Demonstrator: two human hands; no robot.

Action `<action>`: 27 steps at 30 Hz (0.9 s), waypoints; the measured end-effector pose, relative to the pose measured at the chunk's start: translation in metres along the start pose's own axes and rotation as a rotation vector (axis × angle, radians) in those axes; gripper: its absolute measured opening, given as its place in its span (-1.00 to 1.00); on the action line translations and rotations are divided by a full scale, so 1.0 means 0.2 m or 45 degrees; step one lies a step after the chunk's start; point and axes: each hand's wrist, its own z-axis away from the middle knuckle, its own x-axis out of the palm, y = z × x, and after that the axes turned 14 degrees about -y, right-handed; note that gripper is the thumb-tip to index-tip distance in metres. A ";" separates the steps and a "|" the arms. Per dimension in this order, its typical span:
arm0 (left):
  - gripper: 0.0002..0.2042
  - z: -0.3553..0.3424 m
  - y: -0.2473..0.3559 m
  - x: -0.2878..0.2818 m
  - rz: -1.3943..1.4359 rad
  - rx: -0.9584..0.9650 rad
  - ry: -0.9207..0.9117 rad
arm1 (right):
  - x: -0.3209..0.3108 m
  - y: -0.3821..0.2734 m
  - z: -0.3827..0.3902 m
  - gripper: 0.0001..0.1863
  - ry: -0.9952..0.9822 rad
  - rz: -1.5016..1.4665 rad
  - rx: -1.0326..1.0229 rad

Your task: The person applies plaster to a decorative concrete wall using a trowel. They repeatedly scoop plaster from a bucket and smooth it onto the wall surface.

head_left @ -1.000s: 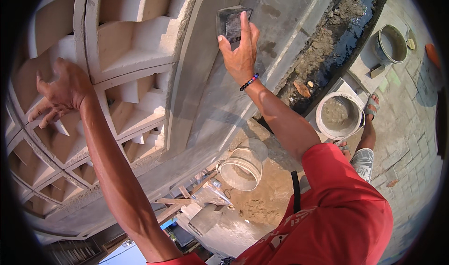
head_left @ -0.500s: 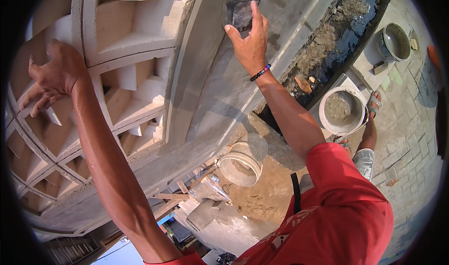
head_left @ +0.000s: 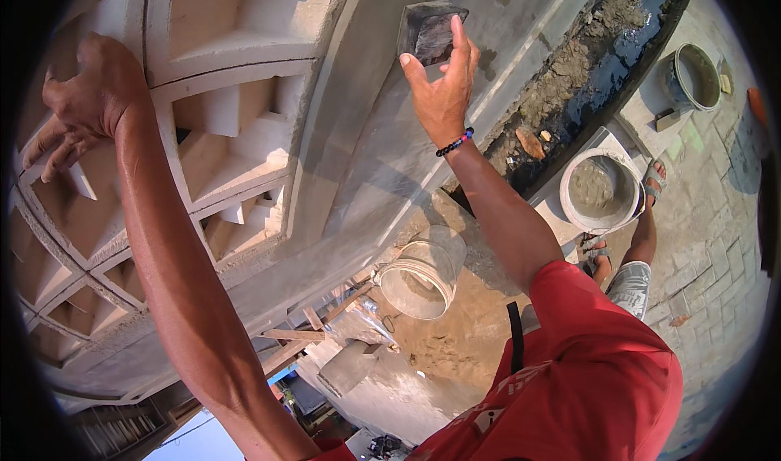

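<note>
My right hand (head_left: pixel 447 92) is at the upper middle, its thumb and fingers on a dark grey, squarish block (head_left: pixel 429 36) with a rough, blackish face. The block is against the smooth grey plastered wall (head_left: pixel 382 107); its exact kind is hard to make out. A beaded bracelet (head_left: pixel 455 142) circles that wrist. At the upper left, my left hand (head_left: pixel 98 95) is hooked over the pale concrete lattice (head_left: pixel 232 72), its fingers bent down over a bar into an opening. Part of that hand's grip is hidden.
Below the wall stands a whitish bucket (head_left: pixel 417 286) on sandy ground. A bucket of wet mortar (head_left: pixel 598 191) is beside another person's sandalled feet (head_left: pixel 653 176). A muddy ditch (head_left: pixel 561 78) runs along the wall's foot; another bucket (head_left: pixel 695 77) stands on the paving (head_left: pixel 708 241).
In the picture, my right hand and the block sit slightly lower and further right. My left hand appears a little higher and further left, still on the lattice.
</note>
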 end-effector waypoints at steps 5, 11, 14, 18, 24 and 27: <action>-0.41 0.02 0.06 0.03 0.055 0.001 0.015 | 0.36 0.05 0.33 -0.12 -0.012 0.103 0.005; -0.35 0.11 0.16 -0.03 -0.011 -0.196 -0.051 | 0.12 0.07 0.70 -0.35 -0.458 -0.308 0.268; -0.36 0.10 0.15 -0.07 -0.076 -0.128 -0.035 | -0.22 0.08 0.36 -0.56 -0.344 -0.964 0.671; -0.39 0.07 0.08 0.08 -0.059 -0.043 0.010 | -0.46 0.11 -0.05 -0.53 -0.512 -1.116 0.884; -0.37 0.05 0.04 0.05 -0.117 -0.074 -0.044 | -0.31 0.13 -0.04 -0.48 -0.764 -1.285 1.106; -0.38 0.02 0.05 0.04 -0.193 -0.058 -0.006 | -0.21 0.13 0.02 -0.46 -0.845 -1.350 1.177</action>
